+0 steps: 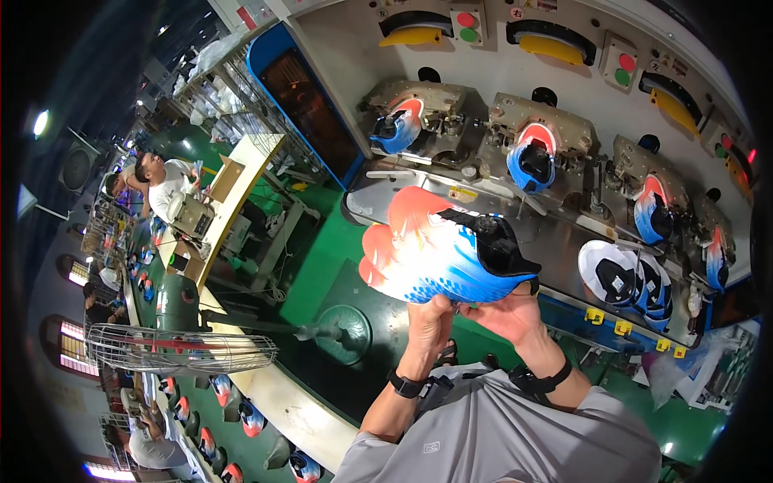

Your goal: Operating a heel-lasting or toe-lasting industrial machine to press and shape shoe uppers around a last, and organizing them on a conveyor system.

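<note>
In front of my body I hold up a stack of shoe uppers (451, 258), coloured coral red at the toes, white in the middle and blue at the heel, with black linings. Three rounded toes fan out at its left end. My left hand (431, 320) grips the lower edge, thumb up against it. Under the heel end, my right hand (513, 315) is wrapped round the blue edge. Beyond the stack, an upper (531, 157) of the same colours sits on a metal machine station. Another upper (397, 127) is on the station to its left.
The grey machine (475, 60) carries red and green buttons and yellow guards. More uppers (620, 278) stand stacked on its ledge at right. A caged fan (181, 348) on a round base stands at left. A belt with shoes (251, 419) runs lower left. A co-worker (173, 185) sits far left.
</note>
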### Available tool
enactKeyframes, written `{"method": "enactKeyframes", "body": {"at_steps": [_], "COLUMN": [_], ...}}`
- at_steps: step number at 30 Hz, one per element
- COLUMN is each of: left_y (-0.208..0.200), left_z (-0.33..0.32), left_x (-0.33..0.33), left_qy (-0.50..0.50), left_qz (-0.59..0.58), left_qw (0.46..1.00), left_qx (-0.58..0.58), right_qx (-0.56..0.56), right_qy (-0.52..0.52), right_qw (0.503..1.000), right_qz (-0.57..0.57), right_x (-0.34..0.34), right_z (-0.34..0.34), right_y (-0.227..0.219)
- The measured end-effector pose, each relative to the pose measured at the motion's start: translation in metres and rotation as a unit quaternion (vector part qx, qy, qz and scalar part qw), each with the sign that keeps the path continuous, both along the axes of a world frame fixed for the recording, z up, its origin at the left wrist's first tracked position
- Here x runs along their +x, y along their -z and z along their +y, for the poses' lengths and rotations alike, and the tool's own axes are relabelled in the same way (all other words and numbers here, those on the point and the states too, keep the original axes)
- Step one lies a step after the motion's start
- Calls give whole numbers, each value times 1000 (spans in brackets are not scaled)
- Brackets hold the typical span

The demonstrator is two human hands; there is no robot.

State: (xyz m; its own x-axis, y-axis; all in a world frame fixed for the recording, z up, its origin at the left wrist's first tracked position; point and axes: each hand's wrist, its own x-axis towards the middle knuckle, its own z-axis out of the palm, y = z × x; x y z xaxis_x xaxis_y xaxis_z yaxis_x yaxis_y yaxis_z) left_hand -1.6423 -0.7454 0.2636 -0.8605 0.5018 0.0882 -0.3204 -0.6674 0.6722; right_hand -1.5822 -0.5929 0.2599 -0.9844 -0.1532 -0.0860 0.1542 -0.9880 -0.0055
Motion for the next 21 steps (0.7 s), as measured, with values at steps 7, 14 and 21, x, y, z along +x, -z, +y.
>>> {"method": "enactKeyframes", "body": {"at_steps": [7,14,21], "left_y": [-11,-30,-29], "left_z": [12,15,4], "left_x": [-3,-17,-67], "left_qy": [-51,-81,-95], "left_qz": [-98,-41,13], "left_qw": [992,996,995], "left_qx": [55,9,-4], "right_qx": [422,794,690], "right_qy": [182,415,442], "right_qw": [882,414,555], "right_qz": [-108,158,144], "right_x": [15,2,-31], "right_z": [22,41,44], "right_y": [-43,-93,-72]}}
